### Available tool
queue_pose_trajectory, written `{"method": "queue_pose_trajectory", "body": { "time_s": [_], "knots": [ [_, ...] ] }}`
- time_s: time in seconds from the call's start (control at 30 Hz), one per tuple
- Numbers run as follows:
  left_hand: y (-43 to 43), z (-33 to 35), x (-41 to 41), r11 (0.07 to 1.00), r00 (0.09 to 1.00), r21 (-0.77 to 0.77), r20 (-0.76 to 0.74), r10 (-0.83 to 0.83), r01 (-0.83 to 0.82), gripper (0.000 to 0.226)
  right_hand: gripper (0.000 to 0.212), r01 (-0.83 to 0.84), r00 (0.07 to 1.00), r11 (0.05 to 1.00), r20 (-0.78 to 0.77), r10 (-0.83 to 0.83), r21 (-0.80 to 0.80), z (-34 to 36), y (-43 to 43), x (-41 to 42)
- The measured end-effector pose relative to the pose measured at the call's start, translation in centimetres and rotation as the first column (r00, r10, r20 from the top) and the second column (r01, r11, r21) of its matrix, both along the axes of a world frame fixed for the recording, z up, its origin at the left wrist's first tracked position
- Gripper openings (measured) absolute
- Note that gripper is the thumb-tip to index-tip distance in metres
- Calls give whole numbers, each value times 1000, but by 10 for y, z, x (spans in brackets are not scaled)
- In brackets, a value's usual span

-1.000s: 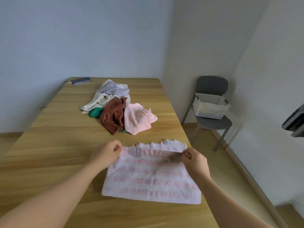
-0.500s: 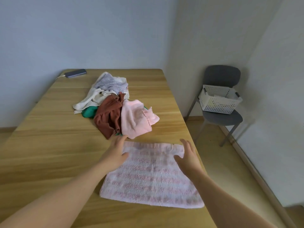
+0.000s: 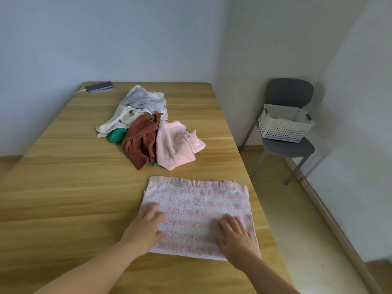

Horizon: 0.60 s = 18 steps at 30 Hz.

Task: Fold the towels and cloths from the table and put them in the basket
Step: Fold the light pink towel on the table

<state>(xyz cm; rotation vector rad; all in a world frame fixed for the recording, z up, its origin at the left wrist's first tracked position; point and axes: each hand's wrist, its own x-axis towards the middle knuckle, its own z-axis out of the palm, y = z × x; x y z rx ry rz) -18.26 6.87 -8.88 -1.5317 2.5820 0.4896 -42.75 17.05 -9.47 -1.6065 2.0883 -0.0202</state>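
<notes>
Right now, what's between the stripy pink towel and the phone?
A heap of crumpled cloths sits between towel and phone, in the head view.

pink striped towel (image 3: 197,211) folded flat, cloth pile (image 3: 148,128) behind

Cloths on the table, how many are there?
6: striped towel at the near edge; piled behind it, grey dotted cloth, cream cloth, green cloth, brown cloth, pink cloth. More may hide underneath.

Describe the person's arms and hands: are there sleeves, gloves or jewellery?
The left forearm and right forearm are bare, with no sleeve in view. The left hand and right hand show no glove, ring, watch or bracelet.
</notes>
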Motion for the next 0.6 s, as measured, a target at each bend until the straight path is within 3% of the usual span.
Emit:
{"method": "queue_pose_trajectory", "body": {
  "time_s": [0.07, 0.1, 0.13, 0.23, 0.33, 0.43, 0.5, 0.6],
  "knots": [
    [10, -2, 6, 982, 993, -154, -28, -113, 107, 34, 55, 7, 1000, 1000, -3, -7, -20, -3, 11, 0],
    [14, -2, 7, 973, 987, -173, -17, -161, 155, 39, 56, -1, 1000, 1000, -5, 1, -26, -3, 15, 0],
    [18, -3, 9, 975, 987, -168, -38, -155, 147, 40, 57, -12, 1000, 1000, -8, 12, -26, -3, 18, -1],
    [23, -2, 12, 988, 988, -89, -82, -132, 124, 13, 65, -22, 997, 999, 67, 25, -43, -2, 29, -5],
    [25, 5, 18, 981, 983, 64, -30, -183, 184, 46, 76, -92, 985, 993, 137, 101, -73, 0, 38, -11],
    [33, 11, 21, 976, 978, 84, 40, -207, 203, 37, 88, -183, 981, 983, 52, 185, -33, 3, 43, -11],
    [38, 8, 19, 977, 975, 1, 61, -214, 214, 26, 64, -173, 985, 983, 11, 174, -62, 1, 44, -9],
    [38, -2, 22, 975, 974, -60, 87, -211, 216, 30, 20, -125, 990, 973, 37, 134, -192, -10, 51, -4]
  ]
}}
